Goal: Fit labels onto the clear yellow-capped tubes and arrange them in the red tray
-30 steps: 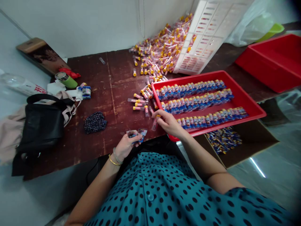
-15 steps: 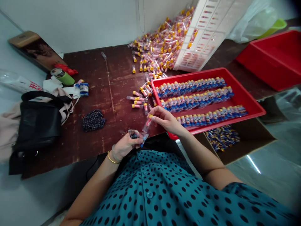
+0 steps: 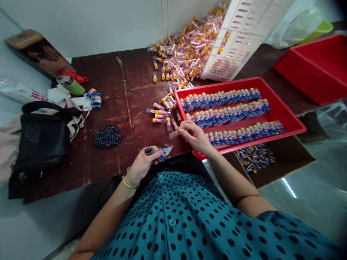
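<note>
Packets (image 3: 158,150) in left hand (image 3: 141,164): print illegible.

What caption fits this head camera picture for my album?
Right hand holds a clear tube by the red tray; left hand holds printed sleeves.

teal black-dotted buttoned blouse (image 3: 189,224), gold bangle (image 3: 126,183), left wrist.

Worn dark-brown wooden table (image 3: 108,90) — scratched, with pale scuffs and a thin seam running from twelve towards six o'clock — set against a plain white wall (image 3: 94,25) at twelve o'clock. The grey, glossy floor (image 3: 320,202) at four o'clock carries a bright streak of reflected light (image 3: 288,187); paler floor also shows at eight o'clock, below the table's near edge.
</note>
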A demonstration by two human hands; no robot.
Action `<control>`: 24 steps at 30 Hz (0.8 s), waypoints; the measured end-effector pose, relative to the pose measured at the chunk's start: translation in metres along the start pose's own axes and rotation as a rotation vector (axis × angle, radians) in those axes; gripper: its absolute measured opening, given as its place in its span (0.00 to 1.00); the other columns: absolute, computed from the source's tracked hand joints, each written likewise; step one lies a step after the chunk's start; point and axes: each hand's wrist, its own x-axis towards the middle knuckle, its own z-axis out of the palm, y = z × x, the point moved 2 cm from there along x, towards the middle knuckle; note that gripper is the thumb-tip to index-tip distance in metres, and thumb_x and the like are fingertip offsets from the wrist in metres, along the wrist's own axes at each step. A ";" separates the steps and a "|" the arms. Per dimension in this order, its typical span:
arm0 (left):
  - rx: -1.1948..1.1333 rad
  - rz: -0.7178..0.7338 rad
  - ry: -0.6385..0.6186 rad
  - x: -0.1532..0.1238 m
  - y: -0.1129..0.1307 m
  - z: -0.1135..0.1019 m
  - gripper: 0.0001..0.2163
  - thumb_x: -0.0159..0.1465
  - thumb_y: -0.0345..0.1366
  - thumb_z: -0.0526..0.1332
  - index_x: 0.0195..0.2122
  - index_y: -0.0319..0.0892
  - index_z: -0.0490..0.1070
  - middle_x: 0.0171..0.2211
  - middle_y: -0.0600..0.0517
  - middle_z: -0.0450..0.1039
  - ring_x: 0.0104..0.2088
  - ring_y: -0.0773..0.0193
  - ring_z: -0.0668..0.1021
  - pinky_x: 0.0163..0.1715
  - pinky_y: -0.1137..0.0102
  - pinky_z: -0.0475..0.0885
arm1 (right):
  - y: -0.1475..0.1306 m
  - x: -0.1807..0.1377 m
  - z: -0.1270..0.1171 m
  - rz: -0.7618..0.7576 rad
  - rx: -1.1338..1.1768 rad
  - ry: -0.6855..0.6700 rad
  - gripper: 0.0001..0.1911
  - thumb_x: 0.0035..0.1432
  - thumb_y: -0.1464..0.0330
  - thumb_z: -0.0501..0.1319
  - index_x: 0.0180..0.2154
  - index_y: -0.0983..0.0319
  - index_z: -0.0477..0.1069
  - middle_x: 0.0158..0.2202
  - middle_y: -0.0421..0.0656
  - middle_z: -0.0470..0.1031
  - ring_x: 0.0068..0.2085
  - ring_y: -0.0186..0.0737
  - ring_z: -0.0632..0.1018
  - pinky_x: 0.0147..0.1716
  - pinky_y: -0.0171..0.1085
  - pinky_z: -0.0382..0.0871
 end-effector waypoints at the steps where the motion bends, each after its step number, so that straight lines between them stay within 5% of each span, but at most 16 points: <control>1: -0.015 -0.009 0.015 0.000 0.000 -0.001 0.13 0.45 0.37 0.76 0.24 0.40 0.74 0.23 0.56 0.73 0.21 0.70 0.72 0.21 0.75 0.65 | 0.002 0.001 -0.004 0.032 0.056 0.020 0.11 0.64 0.61 0.59 0.37 0.60 0.74 0.42 0.45 0.70 0.42 0.39 0.74 0.44 0.40 0.70; 4: -0.041 -0.016 0.011 0.001 0.002 -0.002 0.13 0.42 0.34 0.77 0.25 0.40 0.74 0.23 0.56 0.73 0.23 0.69 0.73 0.22 0.75 0.66 | 0.000 0.003 -0.012 0.121 0.300 -0.019 0.13 0.61 0.58 0.62 0.43 0.58 0.70 0.44 0.44 0.72 0.38 0.36 0.75 0.37 0.36 0.72; 9: 0.013 0.024 -0.058 0.003 0.006 0.004 0.12 0.43 0.33 0.76 0.24 0.39 0.75 0.23 0.55 0.73 0.24 0.68 0.73 0.24 0.73 0.67 | -0.014 0.005 -0.012 0.153 0.523 -0.069 0.16 0.56 0.57 0.66 0.40 0.59 0.67 0.40 0.42 0.74 0.32 0.33 0.74 0.32 0.34 0.72; 18: 0.022 0.031 -0.102 0.005 0.000 0.009 0.12 0.45 0.35 0.76 0.25 0.40 0.75 0.24 0.55 0.73 0.24 0.69 0.72 0.24 0.74 0.67 | -0.018 0.004 -0.008 0.091 0.351 -0.152 0.15 0.57 0.60 0.67 0.41 0.61 0.69 0.39 0.42 0.75 0.39 0.35 0.77 0.42 0.36 0.73; 24: 0.076 0.017 -0.173 0.003 -0.010 0.029 0.11 0.55 0.38 0.70 0.36 0.40 0.77 0.31 0.51 0.77 0.30 0.64 0.77 0.31 0.71 0.71 | 0.001 -0.013 0.000 0.066 -0.024 -0.011 0.10 0.59 0.62 0.65 0.37 0.61 0.71 0.38 0.41 0.77 0.38 0.38 0.77 0.42 0.37 0.71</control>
